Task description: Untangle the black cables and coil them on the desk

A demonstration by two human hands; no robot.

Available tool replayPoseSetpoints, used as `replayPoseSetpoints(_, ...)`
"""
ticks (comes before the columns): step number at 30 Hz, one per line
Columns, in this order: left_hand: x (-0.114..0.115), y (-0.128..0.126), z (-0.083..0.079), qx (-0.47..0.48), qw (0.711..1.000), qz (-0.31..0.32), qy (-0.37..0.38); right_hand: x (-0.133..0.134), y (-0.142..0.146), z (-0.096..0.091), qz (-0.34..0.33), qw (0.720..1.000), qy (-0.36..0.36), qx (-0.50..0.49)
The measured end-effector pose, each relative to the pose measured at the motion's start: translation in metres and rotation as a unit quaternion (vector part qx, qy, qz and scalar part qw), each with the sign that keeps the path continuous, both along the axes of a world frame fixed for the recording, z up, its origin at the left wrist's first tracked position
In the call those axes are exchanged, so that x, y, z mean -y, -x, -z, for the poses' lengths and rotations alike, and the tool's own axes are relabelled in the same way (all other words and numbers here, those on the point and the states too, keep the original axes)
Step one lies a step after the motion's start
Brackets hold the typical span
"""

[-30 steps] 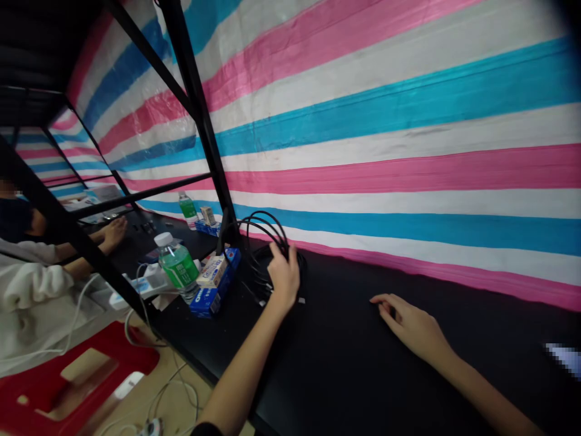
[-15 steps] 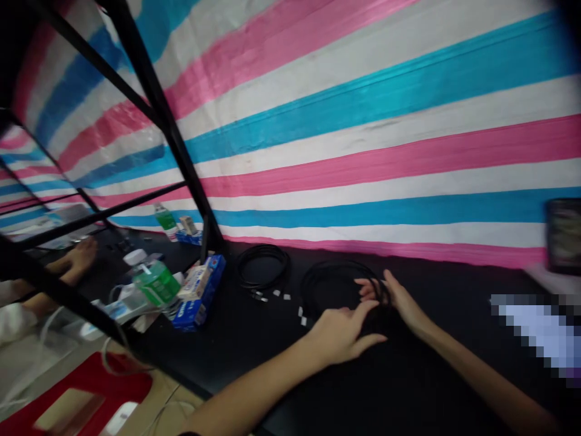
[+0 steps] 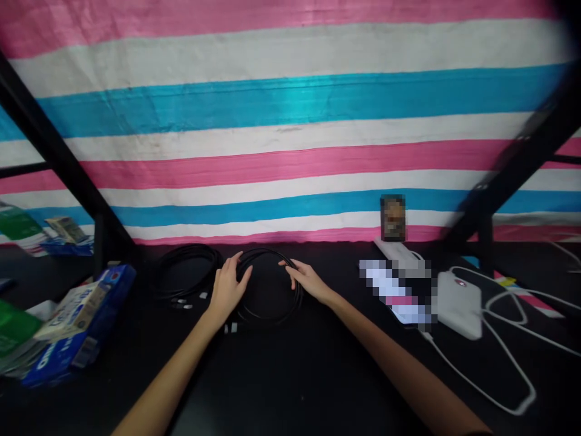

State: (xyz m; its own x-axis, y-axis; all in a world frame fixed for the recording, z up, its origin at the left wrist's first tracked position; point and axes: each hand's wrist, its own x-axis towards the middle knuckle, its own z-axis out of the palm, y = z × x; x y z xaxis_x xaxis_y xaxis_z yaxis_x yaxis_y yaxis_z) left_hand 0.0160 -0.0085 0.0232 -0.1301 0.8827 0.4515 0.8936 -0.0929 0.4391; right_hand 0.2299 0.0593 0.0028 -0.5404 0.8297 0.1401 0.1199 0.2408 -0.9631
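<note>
A coil of black cable (image 3: 272, 323) lies on the black table in front of me, with white-tipped ends (image 3: 233, 327) at its lower left. My left hand (image 3: 228, 289) is at the coil's left side, thumb on the inner side and fingers toward the outside, closed loosely on it. On the opposite side my right hand (image 3: 311, 282) has its fingers curled round the cable loops. A second coiled black cable (image 3: 188, 294) rests just left of my left hand, its pale plugs facing me.
To the left lie a blue box (image 3: 106, 300) with a beige packet (image 3: 72, 312) on top, and a green-labelled bottle (image 3: 16, 327). On the right are a white power bank (image 3: 459, 306), a blurred-out phone (image 3: 399, 300), white cables and a power strip (image 3: 394, 248). Black frame legs (image 3: 68, 163) slope at both sides.
My view has swung right, bringing the power bank and white cables into sight. My left hand has gone from inside the coil to its left side; my right hand stays at the right side.
</note>
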Motion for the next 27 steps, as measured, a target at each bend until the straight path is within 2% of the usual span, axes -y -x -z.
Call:
replayPoseSetpoints(3, -0.005, 0.004, 0.009, 0.022, 0.999, 0.002, -0.031, 0.005, -0.004, -0.004, 0.01, 0.999, -0.001, -0.034)
replayPoseSetpoints(6, -0.007, 0.004, 0.012, 0.038, 0.994, -0.024, -0.098, 0.014, -0.013, -0.005, 0.011, 0.995, 0.067, -0.068)
replayPoseSetpoints(7, -0.007, 0.003, 0.013, 0.056, 0.993, -0.014, -0.102, 0.018, -0.016, -0.005, 0.01, 0.992, 0.094, -0.078)
replayPoseSetpoints(9, -0.007, 0.0, 0.014, 0.141, 0.987, 0.044, -0.056, 0.025, -0.023, -0.005, 0.012, 0.986, 0.138, -0.095)
replayPoseSetpoints(11, -0.007, -0.005, 0.017, 0.264, 0.959, 0.103, 0.02, 0.03, -0.028, -0.005, 0.016, 0.98, 0.167, -0.106)
replayPoseSetpoints(14, -0.008, -0.008, 0.018, 0.381, 0.916, 0.109, 0.058, 0.031, -0.034, -0.006, 0.02, 0.973, 0.2, -0.112)
replayPoseSetpoints(17, -0.007, -0.004, 0.011, 0.438, 0.896, 0.069, 0.011, 0.028, -0.039, -0.009, 0.042, 0.97, 0.217, -0.105)
replayPoseSetpoints(20, -0.006, 0.004, -0.001, 0.522, 0.847, 0.006, -0.096, 0.029, -0.042, -0.013, 0.051, 0.972, 0.215, -0.084)
replayPoseSetpoints(23, -0.004, 0.007, -0.009, 0.559, 0.808, -0.032, -0.186, 0.036, -0.041, -0.016, -0.01, 0.971, 0.236, -0.047)
replayPoseSetpoints(25, -0.003, 0.005, -0.009, 0.565, 0.797, -0.041, -0.21, 0.042, -0.038, -0.016, -0.058, 0.965, 0.254, -0.025)
replayPoseSetpoints(27, -0.003, 0.001, -0.007, 0.567, 0.794, -0.041, -0.214, 0.047, -0.034, -0.015, -0.073, 0.963, 0.26, -0.014)
